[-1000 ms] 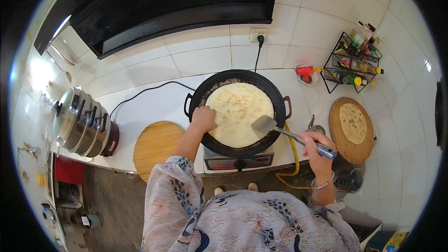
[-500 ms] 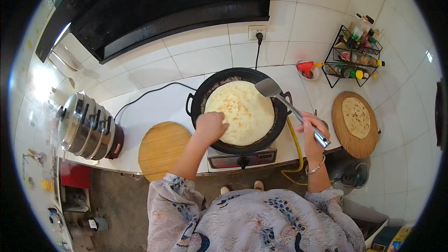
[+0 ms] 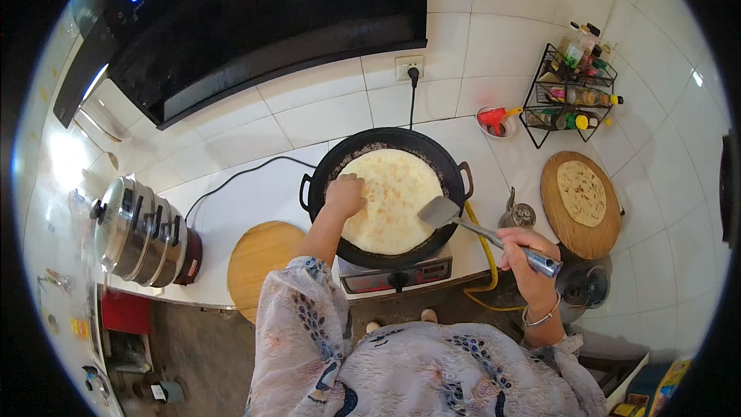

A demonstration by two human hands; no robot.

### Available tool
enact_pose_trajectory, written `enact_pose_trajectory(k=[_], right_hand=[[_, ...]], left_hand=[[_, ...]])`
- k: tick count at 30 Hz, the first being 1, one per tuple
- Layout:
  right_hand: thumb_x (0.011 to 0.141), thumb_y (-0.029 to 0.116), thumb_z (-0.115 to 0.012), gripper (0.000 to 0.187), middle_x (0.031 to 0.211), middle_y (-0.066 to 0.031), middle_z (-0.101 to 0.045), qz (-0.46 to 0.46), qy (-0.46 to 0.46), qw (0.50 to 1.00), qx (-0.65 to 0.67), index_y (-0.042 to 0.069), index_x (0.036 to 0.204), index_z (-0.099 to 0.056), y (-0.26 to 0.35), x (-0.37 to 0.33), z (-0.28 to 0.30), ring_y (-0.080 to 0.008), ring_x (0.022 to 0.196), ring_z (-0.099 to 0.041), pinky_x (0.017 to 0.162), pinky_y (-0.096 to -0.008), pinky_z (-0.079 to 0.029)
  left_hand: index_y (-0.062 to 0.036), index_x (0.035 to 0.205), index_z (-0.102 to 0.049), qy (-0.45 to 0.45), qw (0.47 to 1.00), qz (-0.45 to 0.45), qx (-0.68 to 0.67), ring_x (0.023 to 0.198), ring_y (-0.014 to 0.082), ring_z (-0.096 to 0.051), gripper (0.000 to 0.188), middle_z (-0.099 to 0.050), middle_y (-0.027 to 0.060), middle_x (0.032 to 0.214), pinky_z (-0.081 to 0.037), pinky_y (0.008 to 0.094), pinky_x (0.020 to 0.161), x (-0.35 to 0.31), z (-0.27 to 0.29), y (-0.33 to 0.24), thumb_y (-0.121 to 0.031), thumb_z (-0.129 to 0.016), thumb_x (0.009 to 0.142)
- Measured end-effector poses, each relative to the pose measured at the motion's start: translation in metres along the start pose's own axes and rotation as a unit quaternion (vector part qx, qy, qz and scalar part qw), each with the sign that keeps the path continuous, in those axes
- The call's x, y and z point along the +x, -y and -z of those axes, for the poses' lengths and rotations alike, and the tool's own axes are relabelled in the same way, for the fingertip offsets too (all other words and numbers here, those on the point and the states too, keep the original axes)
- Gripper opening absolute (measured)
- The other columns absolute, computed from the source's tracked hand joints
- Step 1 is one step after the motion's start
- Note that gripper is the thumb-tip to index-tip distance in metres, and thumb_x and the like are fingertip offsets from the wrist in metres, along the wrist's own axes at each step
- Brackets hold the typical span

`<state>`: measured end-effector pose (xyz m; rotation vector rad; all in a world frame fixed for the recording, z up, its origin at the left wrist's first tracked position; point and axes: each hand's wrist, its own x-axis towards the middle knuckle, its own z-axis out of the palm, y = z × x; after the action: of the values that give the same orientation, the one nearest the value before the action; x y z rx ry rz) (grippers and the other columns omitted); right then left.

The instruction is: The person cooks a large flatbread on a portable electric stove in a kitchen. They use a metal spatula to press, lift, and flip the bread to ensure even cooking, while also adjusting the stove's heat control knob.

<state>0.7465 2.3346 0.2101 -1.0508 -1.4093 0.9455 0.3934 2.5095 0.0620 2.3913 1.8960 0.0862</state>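
Black and two-handled, our pan (image 3: 386, 137) sits on the burner (image 3: 363, 283) with a pale, brown-flecked flatbread (image 3: 394, 199) lying inside. Our left hand (image 3: 346, 195) curls over the flatbread's left side; whether it pinches, we cannot tell. Our right hand (image 3: 529, 258) grips the spatula (image 3: 477, 228), its blade (image 3: 438, 212) by the flatbread's right edge.

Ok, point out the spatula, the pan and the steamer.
Spatula (image 3: 438, 212): head view, on its blade.
Pan (image 3: 448, 167): head view, on its inner wall.
Steamer (image 3: 154, 243): head view, on its tiered side.

A kitchen; burner (image 3: 363, 283), black pan (image 3: 432, 150), tiered steamer (image 3: 143, 235) and seasoning rack (image 3: 553, 58) show it.
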Motion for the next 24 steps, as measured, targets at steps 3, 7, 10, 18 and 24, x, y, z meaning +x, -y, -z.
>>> enact_pose_trajectory(k=[3, 7, 10, 18, 24], right_hand=[[0.083, 0.005, -0.064, 0.011, 0.094, -0.0155, -0.067, 0.026, 0.024, 0.998, -0.045, -0.004, 0.088, -0.063, -0.008, -0.003, 0.0, -0.0136, 0.066, -0.062, 0.061, -0.0258, -0.05], [0.081, 0.002, -0.064, 0.01, 0.09, -0.0133, -0.067, 0.045, 0.027, 0.992, -0.114, -0.003, 0.089, -0.063, -0.008, 0.004, -0.018, -0.0167, 0.071, -0.063, 0.065, -0.0283, -0.05], [0.081, 0.002, -0.064, 0.009, 0.088, -0.0136, -0.067, 0.127, 0.012, 0.978, -0.166, -0.002, 0.089, -0.062, -0.022, 0.027, -0.036, -0.0181, 0.075, -0.064, 0.068, -0.0284, -0.05], [0.081, 0.003, -0.065, 0.012, 0.096, -0.0156, -0.067, 0.189, -0.027, 0.981, -0.043, -0.003, 0.091, -0.063, -0.084, 0.053, -0.051, -0.02, 0.079, -0.065, 0.072, -0.03, -0.051], [0.083, 0.004, -0.063, 0.012, 0.102, -0.0161, -0.065, 0.138, -0.036, 0.99, -0.016, -0.004, 0.093, -0.063, -0.08, 0.031, -0.029, -0.0164, 0.076, -0.064, 0.067, -0.0272, -0.053]], left_hand=[[-0.0093, 0.108, -0.062, 0.028, 1.0, -0.013, -0.003, 0.108, 0.0315, -0.054, 0.047, -0.058, 0.0121, 0.11, -0.046, 0.0411, 0.09, 0.013, -0.004, -0.003, -0.029, -0.074, 0.067], [-0.0079, 0.108, -0.061, 0.045, 0.998, 0.005, -0.037, 0.109, 0.0321, -0.053, 0.047, -0.058, 0.0129, 0.11, -0.047, 0.0404, 0.089, 0.019, -0.011, -0.001, -0.032, -0.071, 0.069], [-0.0065, 0.108, -0.061, 0.059, 0.997, 0.048, -0.02, 0.107, 0.0328, -0.054, 0.049, -0.059, 0.015, 0.11, -0.048, 0.0404, 0.088, 0.015, -0.005, -0.008, -0.035, -0.07, 0.07], [-0.0035, 0.1, -0.061, -0.041, 0.989, 0.121, -0.073, 0.091, 0.0339, -0.06, 0.03, -0.06, 0.0159, 0.099, -0.05, 0.0424, 0.078, -0.043, 0.051, -0.043, -0.023, -0.063, 0.078], [-0.0071, 0.092, -0.061, -0.272, 0.945, 0.095, -0.153, 0.079, 0.0338, -0.059, 0.01, -0.059, 0.0131, 0.087, -0.049, 0.042, 0.069, -0.08, 0.08, -0.019, -0.011, -0.059, 0.082]])
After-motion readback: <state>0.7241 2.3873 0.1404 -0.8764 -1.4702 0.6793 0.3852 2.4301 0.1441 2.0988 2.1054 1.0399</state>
